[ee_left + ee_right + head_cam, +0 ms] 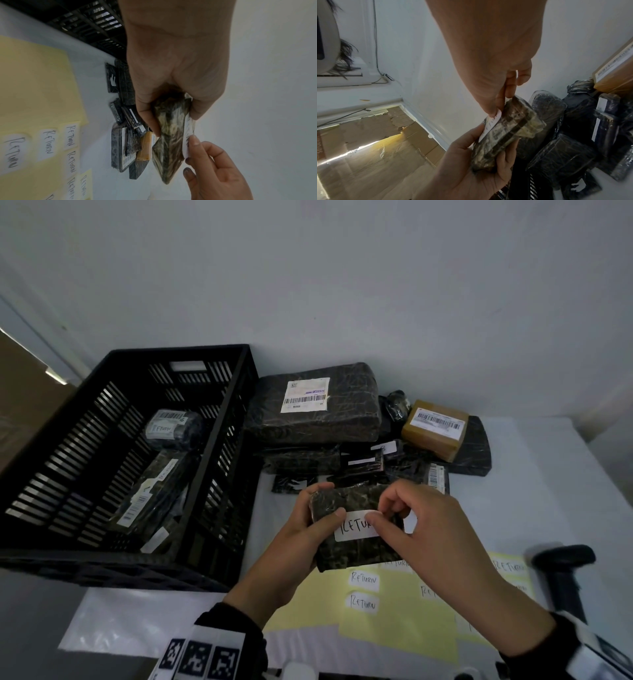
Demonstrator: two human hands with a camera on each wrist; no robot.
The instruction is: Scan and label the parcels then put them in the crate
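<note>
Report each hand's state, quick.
Left hand: grips the small wrapped parcel.
Right hand: pinches the RETURN label onto that parcel.

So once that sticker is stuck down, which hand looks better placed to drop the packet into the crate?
Probably the left. The left hand already grips the parcel, and the crate stands on its side. The right hand only holds the RETURN label at the parcel's face.

Dark wrapped parcel [169, 136] in left hand [175, 75], right hand [212, 170] fingertips on its white label [187, 134].
</note>
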